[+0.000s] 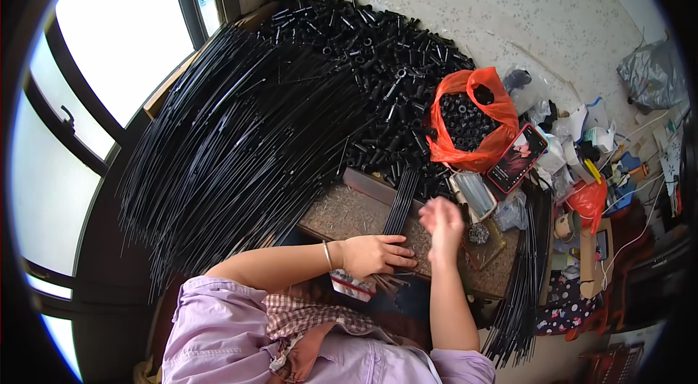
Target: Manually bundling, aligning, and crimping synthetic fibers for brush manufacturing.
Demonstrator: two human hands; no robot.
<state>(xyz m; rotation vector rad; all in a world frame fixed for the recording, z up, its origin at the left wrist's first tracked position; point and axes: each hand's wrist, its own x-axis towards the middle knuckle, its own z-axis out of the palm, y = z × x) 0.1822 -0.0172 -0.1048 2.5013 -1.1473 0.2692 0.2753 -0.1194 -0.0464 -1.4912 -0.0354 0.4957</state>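
Observation:
A row of thin black rods [401,202] lies side by side across the brown speckled work table [349,218]. My left hand [371,256] lies over these rods near the table's front edge, its fingers across them. Their near ends stick out below that hand, above my lap. To the right of the rods, my right hand [442,222] is raised above the table. Motion blurs its fingers, so whether they pinch anything small cannot be made out. Just beyond the rods' middle runs a grey raised strip [374,191] along the table.
A large heap of long black rods [233,144] fills the left. Behind lie many short black tubular parts [363,42]. A red plastic bag [469,155] holds black rings. Nearby are a phone [518,158], a clear-lidded box [474,193] and a small metal-coloured cluster [478,233]. More rods [525,282] hang at right.

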